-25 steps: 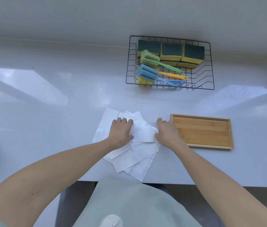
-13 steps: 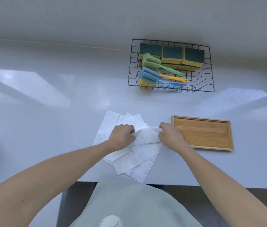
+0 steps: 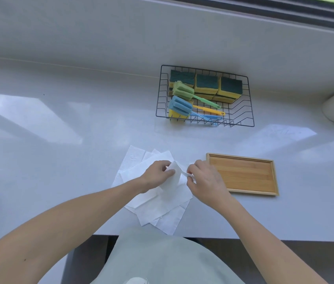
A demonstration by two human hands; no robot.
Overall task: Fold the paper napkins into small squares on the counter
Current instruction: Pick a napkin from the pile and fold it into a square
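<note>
Pinching one thin white napkin (image 3: 173, 177), left hand (image 3: 158, 176) and right hand (image 3: 205, 179) lift it above the fanned pile (image 3: 162, 203).

One head-worn view looks steeply down and forward, close over the counter (image 3: 59, 124); no second view.

White counter (image 3: 63, 124) is running along a pale wall (image 3: 100, 27), sunlight patches lying across it. Dark window frame (image 3: 285, 9) is showing above the wall; brownish floor (image 3: 305, 255) is showing below the counter's front edge.
</note>
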